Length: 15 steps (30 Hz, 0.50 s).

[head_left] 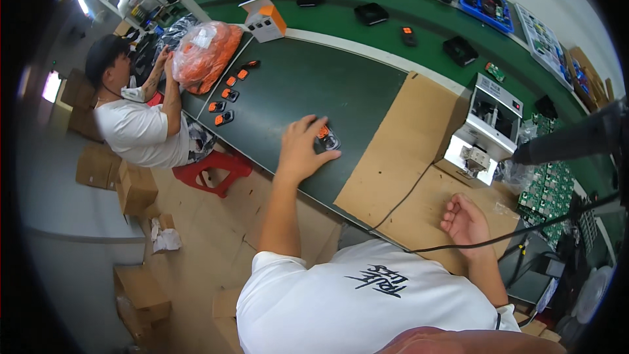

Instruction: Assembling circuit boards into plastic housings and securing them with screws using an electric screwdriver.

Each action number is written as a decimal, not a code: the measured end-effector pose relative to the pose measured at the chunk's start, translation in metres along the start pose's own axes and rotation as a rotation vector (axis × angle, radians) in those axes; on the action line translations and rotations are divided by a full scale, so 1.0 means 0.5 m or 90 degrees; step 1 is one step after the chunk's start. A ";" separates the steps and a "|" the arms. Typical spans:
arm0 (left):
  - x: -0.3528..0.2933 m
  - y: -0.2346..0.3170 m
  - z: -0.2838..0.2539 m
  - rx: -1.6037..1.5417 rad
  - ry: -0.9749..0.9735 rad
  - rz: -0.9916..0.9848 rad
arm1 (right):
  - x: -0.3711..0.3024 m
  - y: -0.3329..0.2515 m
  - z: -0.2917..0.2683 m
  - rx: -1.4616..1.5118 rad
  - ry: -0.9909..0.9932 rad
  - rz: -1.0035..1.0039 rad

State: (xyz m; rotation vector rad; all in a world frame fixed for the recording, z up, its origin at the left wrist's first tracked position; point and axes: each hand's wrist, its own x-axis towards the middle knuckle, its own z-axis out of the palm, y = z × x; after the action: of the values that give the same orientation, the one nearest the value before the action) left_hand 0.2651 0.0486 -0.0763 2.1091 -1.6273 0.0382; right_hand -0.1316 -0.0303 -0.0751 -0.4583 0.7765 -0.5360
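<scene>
My left hand point(303, 149) reaches over the dark green tabletop, its thumb and fingers around a small black handheld device with orange buttons point(327, 136), which looks like a remote control. Part of the device is hidden under the fingers. My right hand point(470, 224) rests palm up on the cardboard sheet point(400, 157), its fingers loosely curled and nothing visible in them. Several similar black-and-orange devices point(225, 118) lie in a loose row to the left, near a co-worker.
A co-worker point(147, 124) handles a plastic bag of orange parts point(204, 56) at the left. A metal bench machine point(481, 134) stands on the cardboard, its black cable crossing it. Green circuit boards point(547, 190) lie at the right. A green conveyor point(334, 16) bears black housings.
</scene>
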 end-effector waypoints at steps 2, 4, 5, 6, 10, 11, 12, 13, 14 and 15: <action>0.017 0.000 0.016 -0.026 -0.012 -0.004 | -0.007 0.012 0.007 0.001 0.002 -0.019; 0.053 0.020 0.042 -0.020 -0.010 -0.021 | -0.015 0.015 0.010 -0.003 0.036 -0.032; 0.060 0.029 0.047 0.006 -0.002 -0.016 | -0.019 0.012 0.010 0.002 0.032 -0.033; 0.065 0.033 0.060 -0.007 0.025 -0.006 | -0.022 0.007 0.006 0.010 0.041 -0.049; 0.059 0.031 0.079 0.134 0.059 -0.143 | -0.056 -0.031 -0.046 0.032 0.072 -0.169; 0.051 0.054 0.082 0.179 0.096 -0.192 | -0.081 -0.048 -0.068 0.062 0.119 -0.227; 0.051 0.053 0.087 0.198 0.117 -0.169 | -0.107 -0.058 -0.086 -0.013 0.169 -0.300; 0.055 0.063 0.086 0.223 0.142 -0.162 | -0.142 -0.068 -0.105 -0.096 0.215 -0.353; 0.067 0.098 0.078 0.216 0.136 -0.137 | -0.177 -0.084 -0.130 -0.164 0.262 -0.443; 0.080 0.133 0.071 0.077 0.190 -0.026 | -0.214 -0.103 -0.158 -0.236 0.304 -0.526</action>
State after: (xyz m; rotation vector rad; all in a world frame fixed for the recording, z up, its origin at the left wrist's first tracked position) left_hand 0.2065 -0.0133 -0.0728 2.1052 -1.4357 0.4269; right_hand -0.2692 -0.0203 -0.0389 -1.0318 1.1462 -1.3117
